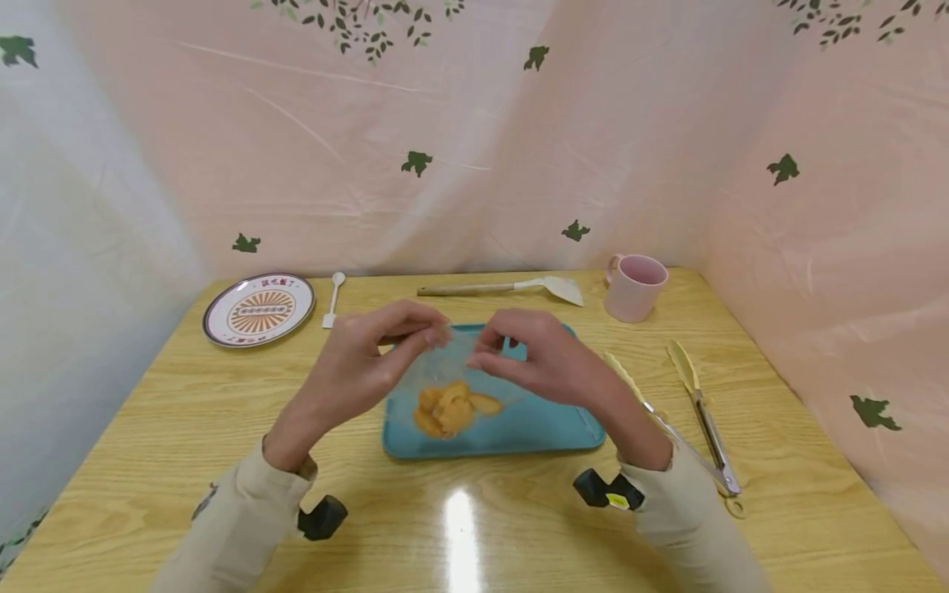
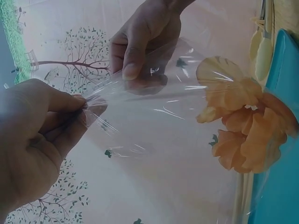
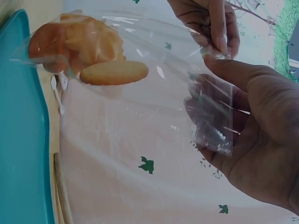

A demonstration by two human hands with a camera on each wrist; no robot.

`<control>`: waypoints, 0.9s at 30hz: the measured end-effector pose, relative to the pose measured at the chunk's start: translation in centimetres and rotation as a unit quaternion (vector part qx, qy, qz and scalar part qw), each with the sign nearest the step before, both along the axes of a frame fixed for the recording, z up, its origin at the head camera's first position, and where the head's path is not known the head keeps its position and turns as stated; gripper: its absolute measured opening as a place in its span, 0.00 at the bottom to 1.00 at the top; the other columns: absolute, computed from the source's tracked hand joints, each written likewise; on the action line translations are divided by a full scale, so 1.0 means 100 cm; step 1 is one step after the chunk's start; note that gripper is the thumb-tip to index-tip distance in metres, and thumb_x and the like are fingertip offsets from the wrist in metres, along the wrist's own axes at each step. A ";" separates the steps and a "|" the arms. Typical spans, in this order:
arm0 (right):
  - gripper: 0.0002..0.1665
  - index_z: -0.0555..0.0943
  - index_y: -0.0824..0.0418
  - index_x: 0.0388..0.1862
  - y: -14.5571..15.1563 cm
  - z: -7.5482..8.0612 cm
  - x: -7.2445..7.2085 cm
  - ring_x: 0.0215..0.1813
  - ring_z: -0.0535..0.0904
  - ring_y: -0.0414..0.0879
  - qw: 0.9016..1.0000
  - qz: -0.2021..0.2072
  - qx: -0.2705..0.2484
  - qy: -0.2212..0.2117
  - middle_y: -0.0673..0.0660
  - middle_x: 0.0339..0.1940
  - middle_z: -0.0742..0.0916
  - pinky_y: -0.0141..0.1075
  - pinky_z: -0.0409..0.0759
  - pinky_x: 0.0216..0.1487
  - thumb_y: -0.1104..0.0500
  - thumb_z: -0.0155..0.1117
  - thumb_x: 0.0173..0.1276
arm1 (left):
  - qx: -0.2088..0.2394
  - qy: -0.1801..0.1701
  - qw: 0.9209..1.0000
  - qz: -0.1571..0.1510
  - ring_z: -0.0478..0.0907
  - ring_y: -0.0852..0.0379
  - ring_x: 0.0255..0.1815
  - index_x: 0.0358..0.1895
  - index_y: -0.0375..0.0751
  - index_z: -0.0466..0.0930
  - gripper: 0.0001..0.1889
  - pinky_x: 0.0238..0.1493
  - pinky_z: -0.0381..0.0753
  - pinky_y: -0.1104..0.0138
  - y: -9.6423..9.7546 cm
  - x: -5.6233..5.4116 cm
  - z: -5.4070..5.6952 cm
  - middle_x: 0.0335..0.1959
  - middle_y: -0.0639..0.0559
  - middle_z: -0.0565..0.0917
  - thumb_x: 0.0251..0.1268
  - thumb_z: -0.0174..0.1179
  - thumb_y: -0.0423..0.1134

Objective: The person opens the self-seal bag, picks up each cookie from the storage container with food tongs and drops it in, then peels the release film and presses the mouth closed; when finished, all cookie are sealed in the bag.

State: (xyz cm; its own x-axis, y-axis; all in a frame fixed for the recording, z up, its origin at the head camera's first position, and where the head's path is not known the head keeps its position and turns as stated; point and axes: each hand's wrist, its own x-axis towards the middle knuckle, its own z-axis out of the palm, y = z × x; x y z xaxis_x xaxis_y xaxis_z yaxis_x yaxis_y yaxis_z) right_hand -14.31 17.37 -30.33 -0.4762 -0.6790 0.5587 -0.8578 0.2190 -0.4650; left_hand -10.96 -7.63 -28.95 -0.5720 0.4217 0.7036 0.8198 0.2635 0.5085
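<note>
Between both hands hangs a clear plastic bag (image 2: 159, 119) with several golden-brown bread pieces (image 1: 448, 409) in its lower part, one of them a long oval roll (image 3: 114, 73). My left hand (image 1: 359, 362) pinches the gathered edge of the bag between thumb and fingers. On the other side of its mouth, my right hand (image 1: 544, 356) holds the plastic with the thumb in front and the fingers seen through the film behind it. A blue tray (image 1: 552, 428) lies beneath, partly hidden by the hands and the bag.
At the back left are a patterned plate (image 1: 222, 319) and a small white spoon (image 1: 334, 301). A wooden-handled spatula (image 1: 474, 289) lies along the back edge beside a pink mug (image 1: 634, 292). Tongs (image 1: 708, 416) rest at the right of the wooden table (image 1: 185, 436).
</note>
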 end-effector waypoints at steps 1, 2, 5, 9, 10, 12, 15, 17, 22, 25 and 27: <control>0.08 0.83 0.56 0.37 0.001 -0.001 0.000 0.36 0.79 0.37 1.000 0.000 0.002 0.000 0.43 0.33 0.85 0.39 0.80 0.40 0.66 0.76 0.66 | 0.002 0.002 1.000 0.002 0.89 0.57 0.41 0.45 0.34 0.86 0.11 0.43 0.86 0.69 0.000 0.000 0.000 0.40 0.51 0.90 0.64 0.67 0.19; 0.08 0.83 0.56 0.37 0.003 -0.001 0.000 0.36 0.79 0.37 1.000 0.000 0.003 0.001 0.43 0.33 0.84 0.39 0.80 0.40 0.66 0.76 0.66 | 0.004 0.005 1.000 0.005 0.89 0.57 0.41 0.45 0.34 0.86 0.11 0.43 0.86 0.69 -0.001 0.000 -0.001 0.40 0.51 0.90 0.63 0.67 0.19; 0.10 0.82 0.56 0.37 0.007 -0.003 0.001 0.36 0.78 0.37 1.000 0.002 0.007 0.003 0.43 0.33 0.83 0.38 0.79 0.40 0.66 0.76 0.66 | 0.009 0.007 1.000 0.008 0.90 0.56 0.41 0.45 0.33 0.86 0.11 0.43 0.86 0.69 -0.001 0.000 0.000 0.40 0.50 0.90 0.62 0.68 0.19; 0.11 0.80 0.55 0.36 0.014 -0.005 0.001 0.36 0.78 0.38 1.000 0.003 0.005 0.014 0.43 0.33 0.82 0.35 0.78 0.39 0.63 0.76 0.66 | 0.013 0.005 1.000 0.016 0.90 0.56 0.41 0.45 0.32 0.86 0.11 0.43 0.86 0.69 -0.003 0.000 0.002 0.39 0.49 0.91 0.62 0.68 0.18; 0.10 0.80 0.55 0.36 0.015 -0.006 0.000 0.35 0.77 0.38 1.000 0.006 0.002 0.019 0.43 0.32 0.82 0.34 0.78 0.37 0.59 0.75 0.69 | 0.015 0.005 1.000 0.017 0.90 0.56 0.40 0.45 0.32 0.86 0.11 0.42 0.86 0.69 -0.004 0.001 0.002 0.39 0.49 0.91 0.62 0.68 0.18; 0.11 0.80 0.54 0.35 0.018 -0.007 -0.001 0.34 0.76 0.37 0.999 0.012 -0.005 0.034 0.43 0.31 0.82 0.33 0.76 0.34 0.52 0.72 0.73 | 0.020 0.003 1.000 0.019 0.90 0.56 0.39 0.45 0.31 0.86 0.11 0.41 0.86 0.69 -0.005 0.000 0.003 0.38 0.49 0.91 0.62 0.67 0.18; 0.18 0.79 0.54 0.35 0.020 -0.009 -0.003 0.32 0.75 0.37 0.998 0.025 -0.014 0.049 0.44 0.30 0.81 0.32 0.73 0.32 0.42 0.61 0.77 | 0.030 0.000 0.999 0.016 0.90 0.55 0.38 0.44 0.30 0.86 0.11 0.40 0.87 0.69 -0.007 0.000 0.004 0.38 0.48 0.91 0.61 0.67 0.17; 0.17 0.80 0.53 0.35 0.022 -0.011 -0.003 0.33 0.75 0.38 0.998 0.030 -0.017 0.055 0.44 0.31 0.81 0.32 0.73 0.32 0.42 0.60 0.78 | 0.032 -0.001 0.999 0.014 0.90 0.55 0.39 0.44 0.30 0.86 0.11 0.40 0.87 0.68 -0.008 0.000 0.004 0.38 0.48 0.91 0.61 0.67 0.17; 0.16 0.81 0.53 0.37 0.027 -0.013 -0.001 0.36 0.77 0.39 0.998 0.031 -0.014 0.050 0.43 0.34 0.82 0.33 0.76 0.37 0.43 0.61 0.78 | 0.030 0.000 0.999 0.014 0.90 0.55 0.39 0.44 0.30 0.85 0.11 0.41 0.87 0.69 -0.008 0.000 0.003 0.37 0.48 0.90 0.62 0.67 0.17; 0.12 0.81 0.52 0.38 0.030 -0.013 0.001 0.38 0.77 0.39 0.998 0.036 -0.014 0.041 0.42 0.35 0.83 0.34 0.77 0.38 0.46 0.64 0.77 | 0.032 -0.001 0.999 0.012 0.90 0.56 0.38 0.44 0.30 0.85 0.11 0.40 0.87 0.69 -0.008 0.000 0.002 0.37 0.48 0.90 0.62 0.67 0.16; 0.10 0.82 0.52 0.39 0.031 -0.013 0.002 0.38 0.78 0.39 0.998 0.040 -0.018 0.037 0.42 0.36 0.84 0.36 0.78 0.39 0.48 0.65 0.77 | 0.036 -0.004 0.999 0.010 0.90 0.56 0.38 0.44 0.30 0.85 0.11 0.40 0.87 0.69 -0.008 0.000 0.002 0.37 0.48 0.90 0.61 0.66 0.16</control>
State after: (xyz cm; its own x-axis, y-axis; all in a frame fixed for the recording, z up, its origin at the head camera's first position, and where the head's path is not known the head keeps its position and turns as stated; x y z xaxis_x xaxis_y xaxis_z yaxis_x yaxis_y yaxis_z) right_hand -14.15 20.46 -31.59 -0.3776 -0.6925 0.6147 -0.9040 0.1319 -0.4068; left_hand -10.93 -8.39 -28.76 -0.5856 0.3587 0.7269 0.8105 0.2425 0.5332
